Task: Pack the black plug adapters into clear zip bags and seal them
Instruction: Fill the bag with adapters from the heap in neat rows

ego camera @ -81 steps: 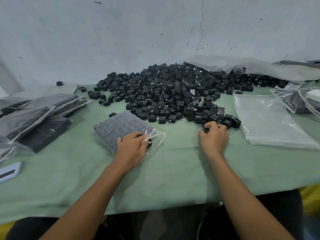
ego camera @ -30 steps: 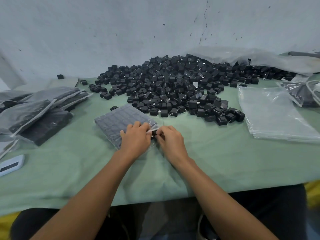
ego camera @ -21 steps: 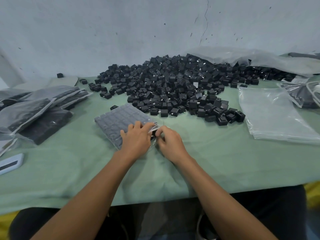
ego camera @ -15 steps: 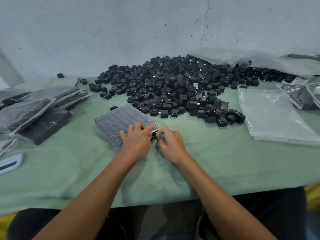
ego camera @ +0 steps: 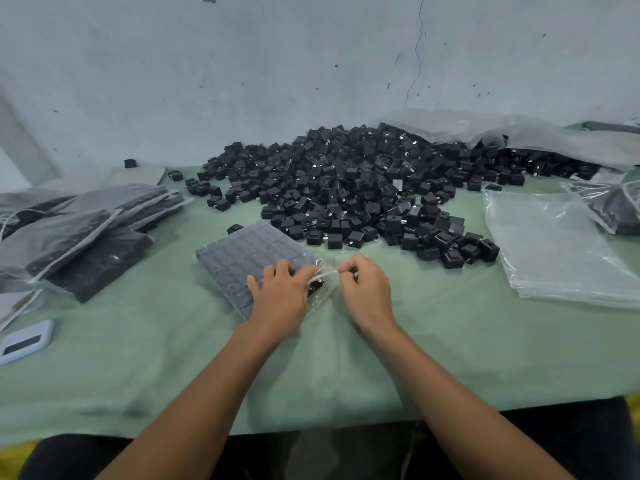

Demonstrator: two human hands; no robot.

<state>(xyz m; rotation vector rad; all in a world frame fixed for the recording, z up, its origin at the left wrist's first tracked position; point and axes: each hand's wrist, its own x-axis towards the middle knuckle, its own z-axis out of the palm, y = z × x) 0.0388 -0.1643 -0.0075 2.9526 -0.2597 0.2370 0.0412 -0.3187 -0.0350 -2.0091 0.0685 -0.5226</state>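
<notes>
Loose pile of black plug adapters (ego camera: pixel 363 188) fills the far table; sealed filled bags (ego camera: pixel 86 230) stacked left, empty clear bags (ego camera: pixel 561 244) right. Our current zip bag (ego camera: pixel 249 254), packed flat in rows, lies on the green cloth (ego camera: pixel 173 358) just ahead. Left hand (ego camera: pixel 280 299) presses the bag and pinches its mouth strip; right hand (ego camera: pixel 363 289) pinches the same strip (ego camera: pixel 325 271). Risk, as we judge: adapters near the mouth could jam the zip, leaving a gap, or spill if tugged.
</notes>
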